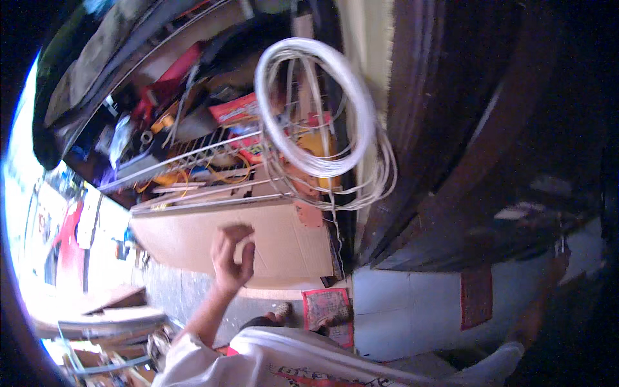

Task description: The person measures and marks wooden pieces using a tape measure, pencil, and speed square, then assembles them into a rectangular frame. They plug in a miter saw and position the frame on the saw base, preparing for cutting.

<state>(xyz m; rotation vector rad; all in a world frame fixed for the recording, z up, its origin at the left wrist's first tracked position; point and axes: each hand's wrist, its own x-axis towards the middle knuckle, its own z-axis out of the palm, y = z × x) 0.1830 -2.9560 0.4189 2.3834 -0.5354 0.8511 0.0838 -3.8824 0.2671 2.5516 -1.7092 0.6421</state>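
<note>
My left hand (233,259) is raised in front of a large brown cardboard panel (258,235). Its fingers are bent and stand apart from the thumb, with nothing between them; the fingertips are slightly blurred. Above and to the right of it hangs a thick coil of white cable (360,109), with looser thin loops (387,180) dangling below. Far to the right, my right hand (560,259) is in deep shadow beside a dark, glossy surface. A small pale streak shows by its fingers, but whether it holds anything is too dark to make out.
Behind the cardboard, a wire rack (193,158) is crowded with tools, bags and packets. Dark wooden panelling (445,129) rises on the right. A red-edged mat (327,309) lies on the floor at my feet. Piled boards (109,316) stand at the lower left.
</note>
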